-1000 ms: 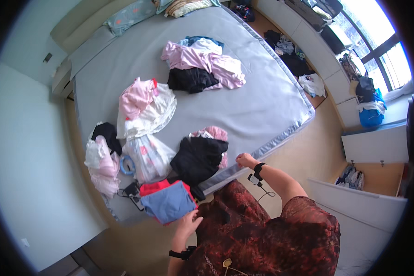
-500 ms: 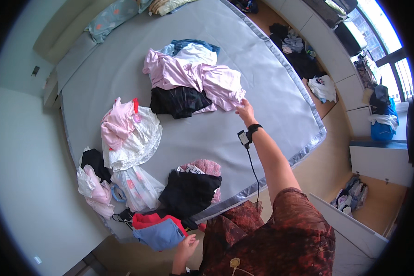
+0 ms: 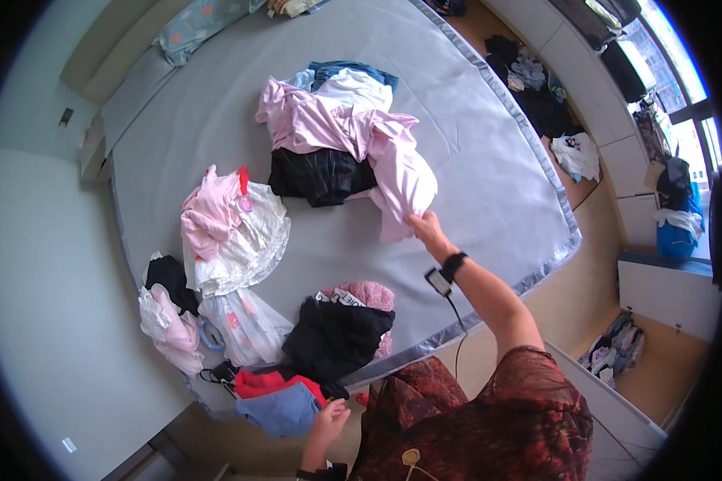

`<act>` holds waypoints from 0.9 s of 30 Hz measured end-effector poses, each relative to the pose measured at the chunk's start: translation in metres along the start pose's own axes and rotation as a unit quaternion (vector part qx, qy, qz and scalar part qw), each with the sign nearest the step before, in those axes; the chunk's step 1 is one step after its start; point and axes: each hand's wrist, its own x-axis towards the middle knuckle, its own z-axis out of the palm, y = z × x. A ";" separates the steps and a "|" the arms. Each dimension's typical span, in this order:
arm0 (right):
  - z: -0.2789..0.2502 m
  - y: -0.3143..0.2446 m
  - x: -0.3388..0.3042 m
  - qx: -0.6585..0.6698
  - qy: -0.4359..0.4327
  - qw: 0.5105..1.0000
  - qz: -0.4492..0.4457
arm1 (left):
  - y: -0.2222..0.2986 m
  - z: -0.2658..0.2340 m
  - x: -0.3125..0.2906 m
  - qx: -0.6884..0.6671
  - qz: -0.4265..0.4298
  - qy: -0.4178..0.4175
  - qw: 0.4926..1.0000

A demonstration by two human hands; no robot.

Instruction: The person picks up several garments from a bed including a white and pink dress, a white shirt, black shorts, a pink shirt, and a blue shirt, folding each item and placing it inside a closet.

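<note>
My right hand pinches the near edge of a light pink garment, whose right part is drawn out toward me in a long fold. Beneath and beside it in the same pile lie a black garment, a white cloth and a denim-blue one. My left hand hangs low beside a blue cloth with a red one behind it at the bed's near edge. Its fingers are loosely bent and apart, with nothing visibly held.
On the grey bed lie a white dress with a pink top, a black garment over pink knit, and more clothes at the left edge. An open drawer holds folded clothes at right. Another heap lies beyond the bed.
My right hand has moved nearer to me, pulling the pink garment's right end along and stretching it over the bed. My left hand has barely shifted.
</note>
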 end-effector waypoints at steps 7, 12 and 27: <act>-0.046 -0.038 -0.115 -0.033 -0.107 0.983 -0.144 | 0.049 -0.020 0.018 0.053 0.063 -0.011 0.997; -0.049 -0.128 -0.179 0.130 -0.201 0.971 -0.012 | 0.116 -0.040 0.030 0.102 0.181 -0.019 0.978; 0.002 -0.145 -0.440 -0.204 -0.638 0.724 -0.163 | 0.226 -0.100 -0.030 -0.610 0.129 -0.216 0.751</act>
